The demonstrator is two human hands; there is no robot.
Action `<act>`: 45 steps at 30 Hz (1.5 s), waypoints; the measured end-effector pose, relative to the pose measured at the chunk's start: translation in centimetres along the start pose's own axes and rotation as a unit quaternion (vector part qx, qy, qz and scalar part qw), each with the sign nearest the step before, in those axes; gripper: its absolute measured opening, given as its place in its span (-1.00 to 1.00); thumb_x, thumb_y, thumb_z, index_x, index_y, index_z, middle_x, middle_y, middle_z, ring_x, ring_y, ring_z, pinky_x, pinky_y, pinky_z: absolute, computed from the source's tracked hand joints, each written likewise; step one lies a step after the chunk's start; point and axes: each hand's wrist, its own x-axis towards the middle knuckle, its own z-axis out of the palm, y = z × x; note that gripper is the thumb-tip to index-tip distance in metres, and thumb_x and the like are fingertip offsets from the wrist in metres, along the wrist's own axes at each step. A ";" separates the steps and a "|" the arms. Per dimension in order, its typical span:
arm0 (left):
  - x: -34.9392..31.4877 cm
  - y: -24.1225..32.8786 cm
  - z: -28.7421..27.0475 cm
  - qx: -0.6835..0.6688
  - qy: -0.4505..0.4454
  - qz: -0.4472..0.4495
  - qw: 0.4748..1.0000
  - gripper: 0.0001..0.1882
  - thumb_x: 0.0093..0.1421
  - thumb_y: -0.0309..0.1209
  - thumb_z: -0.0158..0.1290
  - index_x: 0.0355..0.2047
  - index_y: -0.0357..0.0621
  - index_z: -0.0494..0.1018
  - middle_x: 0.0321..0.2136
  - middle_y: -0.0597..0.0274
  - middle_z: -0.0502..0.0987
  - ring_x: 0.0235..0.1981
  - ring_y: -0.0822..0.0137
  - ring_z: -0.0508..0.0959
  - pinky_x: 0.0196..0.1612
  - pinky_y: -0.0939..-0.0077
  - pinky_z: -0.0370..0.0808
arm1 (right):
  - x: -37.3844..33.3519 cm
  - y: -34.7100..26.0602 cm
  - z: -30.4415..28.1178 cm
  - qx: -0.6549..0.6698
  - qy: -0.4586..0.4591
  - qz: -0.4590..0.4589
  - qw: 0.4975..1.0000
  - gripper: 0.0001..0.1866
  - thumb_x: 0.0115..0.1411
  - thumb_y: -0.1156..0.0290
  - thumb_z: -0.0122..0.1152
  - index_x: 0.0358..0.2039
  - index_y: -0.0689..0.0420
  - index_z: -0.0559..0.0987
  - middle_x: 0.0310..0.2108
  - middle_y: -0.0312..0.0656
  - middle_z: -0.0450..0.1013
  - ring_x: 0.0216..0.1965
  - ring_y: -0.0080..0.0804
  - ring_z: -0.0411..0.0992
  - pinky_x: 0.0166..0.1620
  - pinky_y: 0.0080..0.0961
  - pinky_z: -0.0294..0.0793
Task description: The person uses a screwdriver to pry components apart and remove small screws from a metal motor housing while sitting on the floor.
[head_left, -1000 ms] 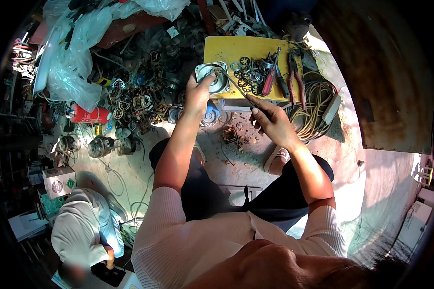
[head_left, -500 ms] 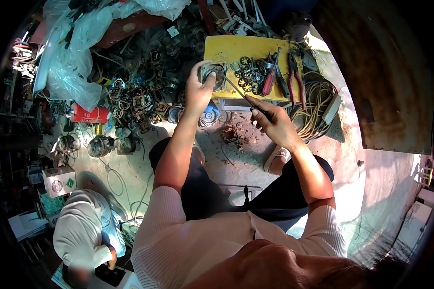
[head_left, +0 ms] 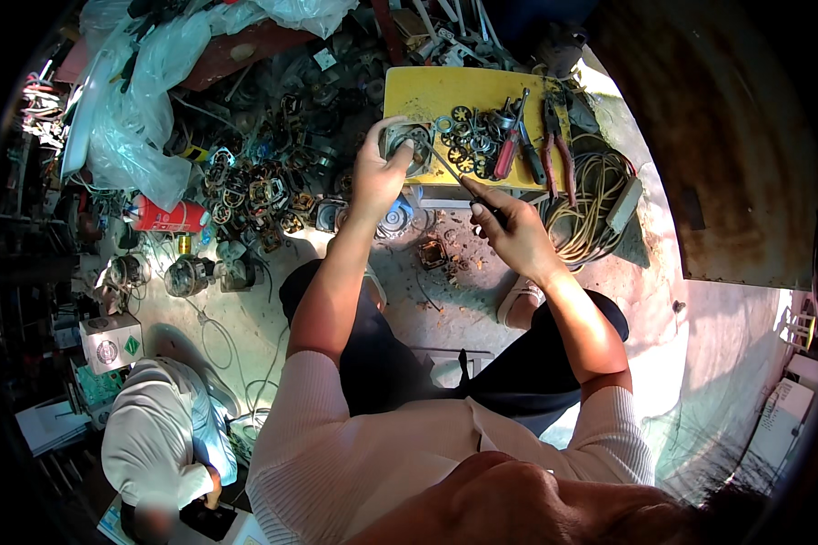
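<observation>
With fingers wrapped round its edge and thumb on its face, my left hand [head_left: 380,173] grips a squarish metal motor housing [head_left: 419,161] at the near left corner of a yellow board [head_left: 445,84]. My right hand [head_left: 518,234] is closed round the dark handle of a long-shafted screwdriver [head_left: 447,165]. The shaft slants up and left, its tip at the housing; exact contact is too small to tell. Right of the housing lie black rings and small metal parts [head_left: 463,141], a red-handled screwdriver [head_left: 507,156] and red-handled pliers [head_left: 563,163].
A heap of motor parts [head_left: 254,191] and clear plastic sheeting [head_left: 145,109] fill the left side. Coiled cable [head_left: 600,213] lies right of the board. On the floor between my feet sits a copper-wound piece [head_left: 433,253] among scraps. Another person [head_left: 154,427] bends over at the lower left.
The motor housing and my left hand have shifted slightly to the right. My right hand has turned a little on the screwdriver, whose tip stays at the housing.
</observation>
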 end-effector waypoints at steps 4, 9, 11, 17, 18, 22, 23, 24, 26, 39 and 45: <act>0.0 -0.9 -0.2 -0.063 0.044 -0.026 0.997 -0.70 0.24 -0.58 0.02 0.00 -0.29 0.38 -0.18 0.22 0.54 -0.18 0.47 0.51 -0.06 0.57 0.44 | -0.5 -1.1 0.4 -0.128 0.031 -0.032 0.991 -0.53 0.21 0.44 0.15 0.16 -0.04 0.49 -0.29 0.05 0.52 -0.25 0.05 0.50 -0.13 -0.17 0.48; 0.0 -0.7 -0.2 -0.099 0.057 -0.070 0.991 -0.72 0.25 -0.58 0.03 -0.02 -0.29 0.38 -0.17 0.22 0.55 -0.18 0.46 0.52 -0.06 0.55 0.45 | -0.5 -0.7 0.2 -0.116 0.040 -0.059 0.991 -0.55 0.27 0.46 0.17 0.18 0.00 0.47 -0.30 0.05 0.51 -0.35 -0.16 0.48 -0.21 -0.37 0.49; 0.0 -1.1 -0.1 -0.099 0.045 -0.062 0.992 -0.71 0.25 -0.58 0.03 -0.02 -0.29 0.37 -0.17 0.23 0.55 -0.19 0.46 0.52 -0.06 0.55 0.45 | -0.4 -0.7 0.2 -0.101 0.035 -0.055 0.993 -0.55 0.27 0.45 0.17 0.19 0.01 0.47 -0.31 0.04 0.51 -0.36 -0.21 0.47 -0.21 -0.39 0.48; -0.3 -0.8 0.0 -0.175 0.018 -0.146 0.974 -0.65 0.26 -0.45 0.11 0.04 -0.20 0.38 -0.10 0.21 0.54 -0.09 0.34 0.56 -0.02 0.36 0.54 | -0.1 -0.3 0.5 -0.083 0.044 -0.038 0.995 -0.57 0.24 0.41 0.18 0.14 0.03 0.50 -0.26 0.06 0.53 -0.22 0.01 0.53 -0.11 -0.26 0.49; -0.3 0.5 0.0 -0.222 0.008 -0.193 0.956 -0.63 0.26 -0.40 0.13 0.05 -0.18 0.37 -0.09 0.20 0.54 -0.06 0.30 0.56 0.00 0.30 0.55 | 0.0 -0.2 0.6 -0.059 0.063 -0.044 0.995 -0.57 0.23 0.42 0.19 0.13 0.05 0.51 -0.26 0.06 0.53 -0.22 -0.03 0.54 -0.12 -0.28 0.49; 0.2 0.1 -1.0 -0.318 -0.041 -0.268 0.908 -0.51 0.31 -0.07 0.04 0.09 -0.13 0.35 0.00 0.17 0.52 0.05 0.21 0.53 0.06 0.07 0.56 | 0.6 0.0 0.4 -0.026 0.104 -0.093 0.990 -0.59 0.22 0.46 0.23 0.11 0.12 0.52 -0.22 0.06 0.54 -0.20 -0.12 0.56 -0.12 -0.37 0.50; 0.3 -0.1 -1.3 -0.342 -0.048 -0.272 0.898 -0.49 0.32 -0.02 0.01 0.09 -0.13 0.35 0.01 0.16 0.52 0.05 0.22 0.53 0.06 0.08 0.56 | 0.7 -0.3 0.2 -0.034 0.106 -0.112 0.987 -0.59 0.22 0.47 0.23 0.10 0.13 0.52 -0.21 0.07 0.54 -0.19 -0.14 0.56 -0.11 -0.39 0.50; 0.3 -0.1 -1.2 -0.336 -0.031 -0.276 0.900 -0.46 0.36 0.04 -0.10 0.10 -0.14 0.36 0.02 0.15 0.51 0.05 0.20 0.53 0.06 0.05 0.55 | 0.6 -0.9 0.2 -0.016 0.118 -0.112 0.987 -0.59 0.22 0.47 0.22 0.10 0.13 0.52 -0.21 0.07 0.55 -0.19 -0.12 0.56 -0.08 -0.39 0.49; 0.5 -0.4 -1.5 -0.337 -0.009 -0.277 0.900 -0.49 0.37 0.01 -0.10 0.10 -0.14 0.36 0.03 0.15 0.51 0.06 0.19 0.53 0.07 0.03 0.54 | 0.6 -0.2 0.3 -0.024 0.115 -0.096 0.988 -0.59 0.22 0.46 0.22 0.10 0.13 0.52 -0.17 0.09 0.54 -0.15 -0.11 0.56 -0.07 -0.39 0.49; 0.6 -0.2 -1.2 -0.366 -0.118 -0.330 0.862 -0.52 0.40 -0.04 -0.18 0.15 -0.10 0.33 0.05 0.12 0.50 0.05 0.14 0.53 0.03 -0.09 0.54 | 0.7 1.1 -1.1 -0.035 0.090 0.071 0.993 -0.61 0.27 0.37 0.13 0.11 0.11 0.51 -0.11 0.14 0.52 -0.01 -0.01 0.50 0.03 -0.33 0.46; 1.6 -1.0 0.9 -0.333 -0.129 -0.362 0.861 -0.48 0.42 0.00 -0.25 0.17 -0.10 0.29 0.04 0.09 0.50 0.03 0.12 0.54 -0.01 -0.07 0.57 | 0.1 -0.4 -1.6 -0.090 0.078 0.072 0.990 -0.62 0.25 0.38 0.13 0.09 0.12 0.52 -0.17 0.17 0.53 -0.08 0.05 0.52 0.00 -0.25 0.48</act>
